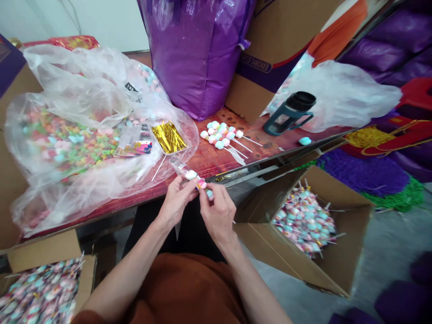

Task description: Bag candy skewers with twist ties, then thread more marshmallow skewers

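Observation:
Just over the table's front edge, my left hand (177, 200) and my right hand (218, 209) pinch a pastel marshmallow stick (191, 175) between their fingertips. Its puffs are white, pink and pale blue, partly covered by my fingers. A clear plastic sleeve (178, 166) extends from its upper left end. Beyond my hands lie gold twist ties (168, 137) in a small tray and a loose white stick (158, 168). To the right, several bare marshmallow sticks (221, 134) are laid side by side. A stack of clear sleeves with coloured printed ends (135, 147) lies left of the ties.
A large clear bag of colourful candies (84, 144) covers the table's left. Behind stands a purple sack (199, 58); a dark bottle (288, 114) leans at right. Cardboard boxes of wrapped sticks are low at right (351, 238) and left (86, 279). One blue marshmallow (305, 141) lies near the edge.

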